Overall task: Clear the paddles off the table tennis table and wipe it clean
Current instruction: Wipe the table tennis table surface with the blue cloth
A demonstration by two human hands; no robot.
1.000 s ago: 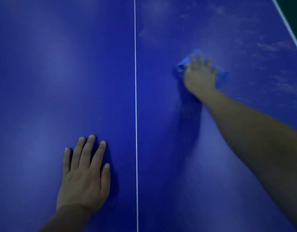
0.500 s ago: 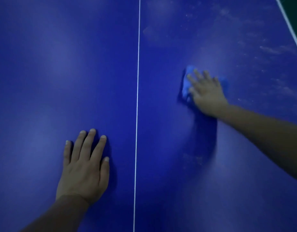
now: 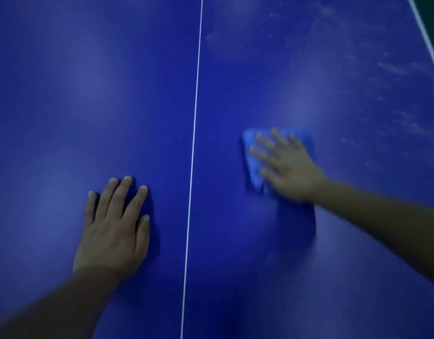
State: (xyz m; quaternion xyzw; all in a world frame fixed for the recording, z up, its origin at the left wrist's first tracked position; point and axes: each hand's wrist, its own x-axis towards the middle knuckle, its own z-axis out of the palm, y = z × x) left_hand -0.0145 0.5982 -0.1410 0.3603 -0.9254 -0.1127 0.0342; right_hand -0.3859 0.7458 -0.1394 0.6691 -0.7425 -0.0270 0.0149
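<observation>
The blue table tennis table fills the view, split by a thin white centre line. My right hand presses flat, fingers spread, on a folded blue cloth right of that line; the hand is blurred with motion. My left hand rests flat on the table left of the line, fingers straight. No paddle is in view.
Pale dusty smears mark the table's far right part. The white side line and table edge run down the top right corner, with dark green floor beyond.
My right hand has dragged the cloth toward me and slightly left across the table. The left hand has stayed planted in place.
</observation>
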